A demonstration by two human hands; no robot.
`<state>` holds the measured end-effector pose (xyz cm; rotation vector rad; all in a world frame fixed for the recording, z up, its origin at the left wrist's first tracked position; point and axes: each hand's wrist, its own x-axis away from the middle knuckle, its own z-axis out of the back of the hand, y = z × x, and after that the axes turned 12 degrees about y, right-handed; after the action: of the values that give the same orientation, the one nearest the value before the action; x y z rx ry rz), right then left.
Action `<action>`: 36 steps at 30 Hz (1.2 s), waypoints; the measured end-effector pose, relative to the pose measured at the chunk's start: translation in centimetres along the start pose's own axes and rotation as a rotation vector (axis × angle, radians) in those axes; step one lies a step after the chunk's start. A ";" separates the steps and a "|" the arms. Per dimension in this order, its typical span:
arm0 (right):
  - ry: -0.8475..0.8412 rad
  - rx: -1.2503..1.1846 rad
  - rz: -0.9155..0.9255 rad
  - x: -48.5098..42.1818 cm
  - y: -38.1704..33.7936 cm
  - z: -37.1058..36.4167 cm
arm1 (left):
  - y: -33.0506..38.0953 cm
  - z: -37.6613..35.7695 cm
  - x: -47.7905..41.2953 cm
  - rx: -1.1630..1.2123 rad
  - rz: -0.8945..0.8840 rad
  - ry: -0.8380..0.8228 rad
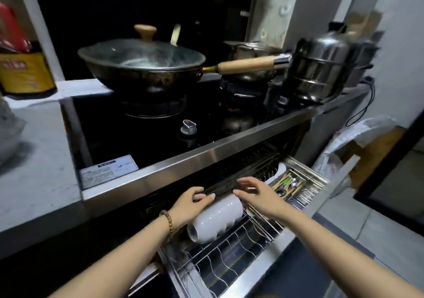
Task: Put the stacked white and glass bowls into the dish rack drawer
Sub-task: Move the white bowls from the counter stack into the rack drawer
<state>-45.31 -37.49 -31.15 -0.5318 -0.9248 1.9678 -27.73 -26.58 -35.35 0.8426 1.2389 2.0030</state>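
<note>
no label was sharp enough to read. the stack of white bowls point(215, 219) lay on its side in the wire dish rack drawer point(231, 258). my left hand point(190, 202) rested on it, fingers loose; my right hand point(257, 194) hovered open just above. chopsticks and spoons point(289, 185) filled the cutlery tray.

The far end of the stacked white bowls point(215, 219) sat behind the fingers of the left hand point(191, 202) and right hand point(257, 195), so I couldn't tell whether any glass bowl was among them. The back of the dish rack drawer point(229, 258) ran under the steel counter edge point(199, 160) into dark. The utensils point(289, 184) in the side tray were too small to sort. The label on the yellow container point(23, 72) at the left was blurred.
</note>
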 end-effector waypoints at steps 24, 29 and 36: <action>0.181 -0.164 0.692 6.0 -30.0 2.5 | 18.0 29.7 16.0 -0.131 -0.705 0.529; 0.105 -0.185 0.747 5.6 -34.9 -1.0 | 17.0 35.1 17.5 -0.201 -0.690 0.651; -0.004 -0.217 0.758 4.2 -39.3 -6.1 | 14.1 41.3 17.6 -0.183 -0.555 0.726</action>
<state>-22.61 -17.96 -4.57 -1.1291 -1.0392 2.5391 -8.43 3.23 -4.46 -0.3472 1.4226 1.9403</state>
